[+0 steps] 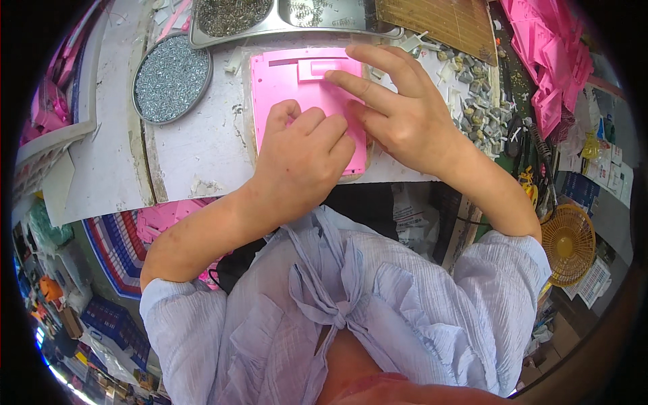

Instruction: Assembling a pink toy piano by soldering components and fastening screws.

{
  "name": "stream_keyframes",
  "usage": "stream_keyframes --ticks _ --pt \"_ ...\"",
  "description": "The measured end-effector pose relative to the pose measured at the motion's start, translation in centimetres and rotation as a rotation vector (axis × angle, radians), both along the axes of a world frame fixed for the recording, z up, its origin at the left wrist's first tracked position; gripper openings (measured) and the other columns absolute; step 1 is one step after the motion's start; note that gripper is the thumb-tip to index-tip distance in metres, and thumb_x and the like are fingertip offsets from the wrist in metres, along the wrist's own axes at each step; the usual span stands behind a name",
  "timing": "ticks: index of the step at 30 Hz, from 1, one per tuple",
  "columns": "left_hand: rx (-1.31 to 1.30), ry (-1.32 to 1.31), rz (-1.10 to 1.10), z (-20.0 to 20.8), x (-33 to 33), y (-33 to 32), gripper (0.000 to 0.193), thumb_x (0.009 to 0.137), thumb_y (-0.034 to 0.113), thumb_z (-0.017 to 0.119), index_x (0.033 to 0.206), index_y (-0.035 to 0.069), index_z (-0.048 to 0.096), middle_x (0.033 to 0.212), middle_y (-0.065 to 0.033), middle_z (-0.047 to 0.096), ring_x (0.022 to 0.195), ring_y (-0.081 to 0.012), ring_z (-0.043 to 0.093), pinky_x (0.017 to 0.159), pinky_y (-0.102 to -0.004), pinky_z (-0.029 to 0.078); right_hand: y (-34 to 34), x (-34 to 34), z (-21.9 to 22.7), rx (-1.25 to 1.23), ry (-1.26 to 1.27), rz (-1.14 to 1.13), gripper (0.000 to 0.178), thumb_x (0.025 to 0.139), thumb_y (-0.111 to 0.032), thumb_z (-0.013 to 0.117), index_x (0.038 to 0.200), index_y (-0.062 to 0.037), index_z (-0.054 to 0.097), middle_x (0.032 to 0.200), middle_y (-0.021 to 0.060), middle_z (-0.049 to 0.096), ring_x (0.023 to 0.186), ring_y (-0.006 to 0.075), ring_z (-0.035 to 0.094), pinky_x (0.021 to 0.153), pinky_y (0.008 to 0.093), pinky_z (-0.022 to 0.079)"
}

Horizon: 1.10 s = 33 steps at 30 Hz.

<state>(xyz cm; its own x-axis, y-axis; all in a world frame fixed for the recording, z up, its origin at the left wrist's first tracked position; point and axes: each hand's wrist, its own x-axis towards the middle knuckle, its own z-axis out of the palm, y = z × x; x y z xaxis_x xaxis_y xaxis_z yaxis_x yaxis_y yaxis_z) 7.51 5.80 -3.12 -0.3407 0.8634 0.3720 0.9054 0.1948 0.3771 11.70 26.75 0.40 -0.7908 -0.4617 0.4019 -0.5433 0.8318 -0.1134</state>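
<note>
A flat pink plastic panel (pixel 310 101) lies on the worktable in front of me, with a long slot near its far edge. A small raised pink rectangular piece (pixel 322 69) sits on it beside that slot. My left hand (pixel 304 155) rests over the panel's near left part, fingers curled in a pinch; what they hold, if anything, is hidden. My right hand (pixel 405 111) reaches across the panel's right edge with its fingers stretched apart. Its index fingertip touches the raised piece, and another fingertip lies by the panel's far edge.
A round dish of small silver screws (pixel 172 79) stands to the left. Behind the panel is a metal tray (pixel 290 35) with springs in its compartments. Loose small metal and white parts (pixel 476 101) lie to the right, near stacked pink pieces (pixel 547 61). An orange basket (pixel 568 244) stands lower right.
</note>
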Motion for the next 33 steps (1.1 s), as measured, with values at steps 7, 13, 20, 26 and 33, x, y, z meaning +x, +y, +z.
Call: stream_keyframes --ticks 7,13,20,26,33 --pt "0.084 -0.149 0.569 0.7 -8.4 -7.0 0.016 0.084 0.021 0.079 0.094 0.009 0.075 0.101 -0.0041 0.071 0.098 -0.022 0.066 0.091 -0.0443 0.042 3.5 -0.5 2.2 -0.026 -0.025 -0.085 0.026 0.078 -0.003 0.078 0.103 -0.0018 0.074 0.125 0.009 0.072 0.124 0.0347 0.059 0.099 0.0417 0.051" --pt "-0.301 0.052 0.745 -0.9 -12.9 -10.3 0.016 0.087 0.029 0.076 0.094 0.014 0.076 0.103 0.0009 0.071 0.101 -0.0227 0.066 0.092 -0.0445 0.041 7.1 -5.5 5.0 -0.855 0.278 -0.188 0.023 0.1 -0.015 0.065 0.118 -0.0014 0.07 0.12 0.0089 0.07 0.107 0.0236 0.066 0.088 0.0344 0.052" --pt "-0.172 -0.043 0.769 -2.7 -12.5 -11.8 0.023 0.089 0.031 0.075 0.104 0.013 0.075 0.103 -0.0016 0.071 0.1 -0.0227 0.067 0.093 -0.0426 0.041 1.5 -0.1 -0.3 -0.576 -0.368 -0.185 0.015 0.079 -0.002 0.081 0.093 -0.0026 0.078 0.089 0.0064 0.073 0.082 0.0182 0.063 0.078 0.0324 0.049" --pt "-0.178 -0.076 0.747 -3.0 -12.6 -12.2 0.025 0.089 0.032 0.075 0.105 0.012 0.075 0.103 -0.0023 0.072 0.098 -0.0226 0.068 0.092 -0.0416 0.042 0.2 1.2 -2.7 -0.673 -0.45 -0.304 0.011 0.079 -0.007 0.083 0.089 -0.0045 0.077 0.082 0.0033 0.068 0.08 0.0165 0.058 0.075 0.0312 0.045" --pt "-0.123 -0.067 0.762 -3.1 -12.5 -12.0 0.024 0.09 0.03 0.075 0.104 0.012 0.075 0.103 -0.0029 0.072 0.097 -0.0226 0.068 0.092 -0.0414 0.042 0.0 1.7 -4.1 -0.704 -0.381 -0.351 0.011 0.081 -0.013 0.081 0.084 -0.0057 0.074 0.076 0.0035 0.062 0.077 0.0197 0.053 0.069 0.0329 0.044"
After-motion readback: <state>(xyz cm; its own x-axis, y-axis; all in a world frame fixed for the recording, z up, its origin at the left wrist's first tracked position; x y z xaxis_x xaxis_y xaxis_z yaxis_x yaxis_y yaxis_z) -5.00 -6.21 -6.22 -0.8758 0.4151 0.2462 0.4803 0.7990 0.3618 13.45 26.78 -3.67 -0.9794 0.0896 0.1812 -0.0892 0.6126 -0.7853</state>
